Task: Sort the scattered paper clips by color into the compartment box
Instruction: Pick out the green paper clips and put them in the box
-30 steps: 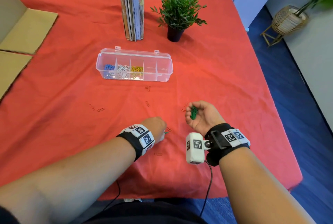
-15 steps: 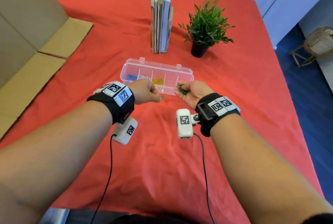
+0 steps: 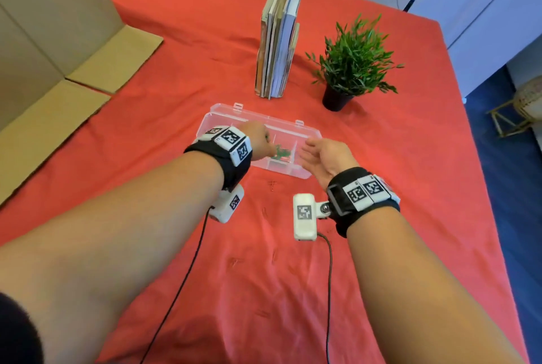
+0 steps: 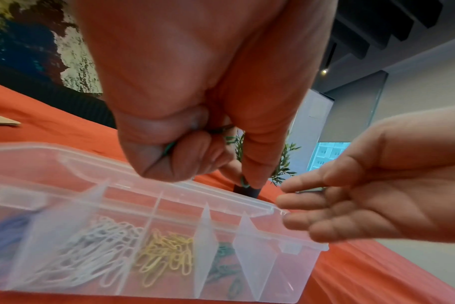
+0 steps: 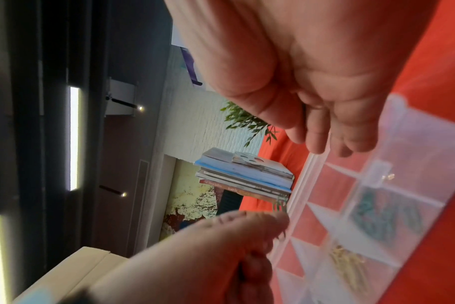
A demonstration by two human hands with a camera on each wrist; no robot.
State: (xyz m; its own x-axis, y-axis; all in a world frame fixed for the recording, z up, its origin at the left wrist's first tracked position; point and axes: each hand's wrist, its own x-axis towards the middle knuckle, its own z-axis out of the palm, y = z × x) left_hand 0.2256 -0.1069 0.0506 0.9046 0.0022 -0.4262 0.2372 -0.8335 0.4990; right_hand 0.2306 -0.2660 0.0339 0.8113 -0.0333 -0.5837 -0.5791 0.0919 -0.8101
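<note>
1. Compartment box [image 3: 305, 171] of clear plastic is seen on the red tablecloth [image 3: 264, 275], its lid open, in front of the upright books [image 3: 278, 41] and the potted plant [image 3: 352, 64].
2. Blue paper clips [image 4: 5, 232], white paper clips [image 4: 91, 246], yellow paper clips [image 4: 166, 255] and green paper clips [image 4: 223, 265] are held in separate compartments of the box.
3. Left hand [image 3: 258, 140] is held over the box with fingers curled, and a green paper clip [image 4: 244, 182] is pinched at the fingertips.
4. Right hand [image 3: 325, 157] is held just beside the box's right end, palm bare, fingers relaxed and spread, with nothing gripped.
5. Red paper clips [image 3: 272, 184] are left on the cloth just in front of the box.
</note>
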